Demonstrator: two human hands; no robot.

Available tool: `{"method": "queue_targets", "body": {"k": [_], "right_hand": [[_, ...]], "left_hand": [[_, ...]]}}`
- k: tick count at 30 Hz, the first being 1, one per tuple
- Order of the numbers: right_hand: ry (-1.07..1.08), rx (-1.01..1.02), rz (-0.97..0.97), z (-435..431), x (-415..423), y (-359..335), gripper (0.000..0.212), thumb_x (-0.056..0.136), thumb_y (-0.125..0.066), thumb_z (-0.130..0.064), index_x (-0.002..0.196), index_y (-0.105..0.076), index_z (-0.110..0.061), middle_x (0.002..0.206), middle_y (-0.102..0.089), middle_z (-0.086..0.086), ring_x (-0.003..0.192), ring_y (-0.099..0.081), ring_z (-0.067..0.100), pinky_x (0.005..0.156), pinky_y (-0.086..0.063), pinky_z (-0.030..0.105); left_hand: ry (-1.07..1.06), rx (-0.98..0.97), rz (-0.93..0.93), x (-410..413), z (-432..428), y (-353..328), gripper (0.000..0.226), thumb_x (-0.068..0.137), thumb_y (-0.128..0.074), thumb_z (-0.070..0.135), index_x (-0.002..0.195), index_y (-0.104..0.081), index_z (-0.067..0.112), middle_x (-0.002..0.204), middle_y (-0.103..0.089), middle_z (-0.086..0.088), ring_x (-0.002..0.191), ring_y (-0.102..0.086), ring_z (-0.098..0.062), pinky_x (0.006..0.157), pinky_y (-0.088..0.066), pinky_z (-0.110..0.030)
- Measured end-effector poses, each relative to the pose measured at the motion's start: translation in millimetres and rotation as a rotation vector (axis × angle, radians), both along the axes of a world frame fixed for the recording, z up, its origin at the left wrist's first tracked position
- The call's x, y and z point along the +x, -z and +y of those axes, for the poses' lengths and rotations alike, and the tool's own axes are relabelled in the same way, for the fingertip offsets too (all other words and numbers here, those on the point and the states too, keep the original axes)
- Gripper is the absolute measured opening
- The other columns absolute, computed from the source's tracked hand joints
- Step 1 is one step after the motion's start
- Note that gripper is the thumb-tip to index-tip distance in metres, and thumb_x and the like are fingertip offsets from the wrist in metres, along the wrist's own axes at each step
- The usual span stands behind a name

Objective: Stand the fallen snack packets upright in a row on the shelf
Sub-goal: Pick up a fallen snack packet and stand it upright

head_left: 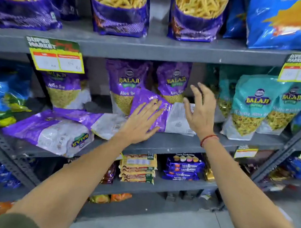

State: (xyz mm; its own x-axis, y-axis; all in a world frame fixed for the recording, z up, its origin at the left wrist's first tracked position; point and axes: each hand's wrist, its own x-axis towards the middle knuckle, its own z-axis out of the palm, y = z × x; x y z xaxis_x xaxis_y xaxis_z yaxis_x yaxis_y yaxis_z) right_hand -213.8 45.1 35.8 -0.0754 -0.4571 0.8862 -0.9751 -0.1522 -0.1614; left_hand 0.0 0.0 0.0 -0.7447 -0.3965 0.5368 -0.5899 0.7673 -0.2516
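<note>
Left hand (142,121) is laid flat, fingers spread, on a tilted purple packet (165,113) on the grey shelf (170,144). Right hand (197,110) is held open beside that packet, gripping nothing.

We count three purple packets standing upright on the middle shelf (170,144): one at left (63,91), one in the middle (125,84), one at right (172,80). Three more purple packets lie fallen: a front one (48,133), one behind it (95,122), and a tilted one (165,113) between our hands. We see two hands, left (141,120) and right (199,110). Two teal packets (249,107) show clearly; others behind are unclear. On the shelf above, three purple bags (119,9) of sticks show in front, and two yellow price tags (56,55) hang
</note>
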Motion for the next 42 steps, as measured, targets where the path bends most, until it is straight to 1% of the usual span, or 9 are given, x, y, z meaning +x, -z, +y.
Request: {"method": "queue_targets", "body": {"k": [5,9,14,19,24,27,30,35,42], "right_hand": [[-0.030,0.427,0.011,-26,-16,24,0.046,0.094,-0.051,-0.035,0.117,-0.057,0.004,0.118,-0.059,0.026,0.109,-0.055,0.042,0.088,-0.044,0.047],[-0.032,0.763,0.008,-57,-36,34,0.055,0.092,-0.052,-0.046,0.123,-0.053,-0.001,0.126,-0.053,0.021,0.119,-0.047,0.037,0.098,-0.034,0.046],[-0.101,1.047,-0.195,-78,-60,43,0.067,0.088,-0.054,-0.056,0.136,-0.044,-0.010,0.135,-0.048,0.018,0.126,-0.039,0.036,0.104,-0.034,0.052],[-0.026,0.908,-0.190,-78,-70,58,0.069,0.082,-0.048,-0.070,0.107,-0.060,-0.007,0.107,-0.062,0.013,0.108,-0.049,0.032,0.092,-0.032,0.048],[-0.006,1.053,-0.303,-84,-80,46,0.077,0.060,-0.042,-0.093,0.051,-0.042,-0.016,0.055,-0.049,-0.002,0.065,-0.049,0.023,0.076,-0.038,0.042],[-0.118,1.315,-0.372,-83,-88,45,0.092,0.047,-0.051,-0.095,0.093,-0.064,-0.016,0.101,-0.065,0.004,0.088,-0.058,0.022,0.070,-0.039,0.032],[-0.177,1.394,-0.425,-80,-101,57,0.113,0.055,-0.066,-0.081,0.143,-0.035,-0.019,0.149,-0.040,0.003,0.132,-0.041,0.024,0.098,-0.034,0.034],[-0.476,1.550,-0.853,-60,-101,78,0.048,0.073,-0.077,-0.042,0.107,-0.063,-0.012,0.099,-0.068,0.000,0.079,-0.070,0.006,0.063,-0.053,0.015],[-0.666,1.283,-1.018,-43,-72,94,0.038,0.069,-0.081,-0.027,0.104,-0.067,-0.023,0.098,-0.075,-0.007,0.095,-0.070,0.011,0.086,-0.052,0.027]], "left_hand": [[-0.348,0.516,0.164,-10,-4,51,0.054,0.094,-0.044,0.038,0.139,-0.042,0.009,0.140,-0.049,-0.018,0.128,-0.048,-0.034,0.099,-0.042,-0.046],[-0.537,1.218,0.802,-47,-6,69,0.042,0.094,-0.051,0.036,0.107,-0.060,-0.002,0.101,-0.068,-0.027,0.092,-0.066,-0.041,0.083,-0.053,-0.045],[-0.554,1.960,1.550,-92,-7,77,0.060,0.089,-0.056,0.045,0.127,-0.046,0.001,0.105,-0.061,-0.017,0.076,-0.062,-0.021,0.070,-0.051,-0.029],[-0.490,1.960,1.840,-118,-15,73,0.066,0.086,-0.057,0.048,0.133,-0.046,0.002,0.128,-0.059,-0.018,0.113,-0.059,-0.029,0.091,-0.045,-0.033],[-0.691,1.807,1.844,-133,-13,66,0.063,0.079,-0.064,0.053,0.119,-0.055,0.005,0.099,-0.061,-0.008,0.078,-0.059,-0.024,0.079,-0.050,-0.031],[-0.690,1.801,1.895,-141,-10,64,0.063,0.076,-0.069,0.049,0.120,-0.056,0.006,0.099,-0.063,-0.008,0.082,-0.061,-0.026,0.081,-0.053,-0.031],[-0.700,1.779,1.854,-142,-8,67,0.069,0.069,-0.078,0.038,0.123,-0.053,0.003,0.114,-0.066,-0.012,0.095,-0.065,-0.029,0.091,-0.054,-0.038],[-0.699,1.509,1.619,-124,12,83,0.063,0.063,-0.083,0.031,0.117,-0.060,0.009,0.111,-0.068,-0.006,0.091,-0.065,-0.022,0.080,-0.052,-0.031],[-0.345,1.402,1.587,-106,22,81,0.070,0.065,-0.085,0.015,0.126,-0.052,0.011,0.114,-0.067,-0.005,0.103,-0.064,-0.020,0.093,-0.050,-0.032]]}}
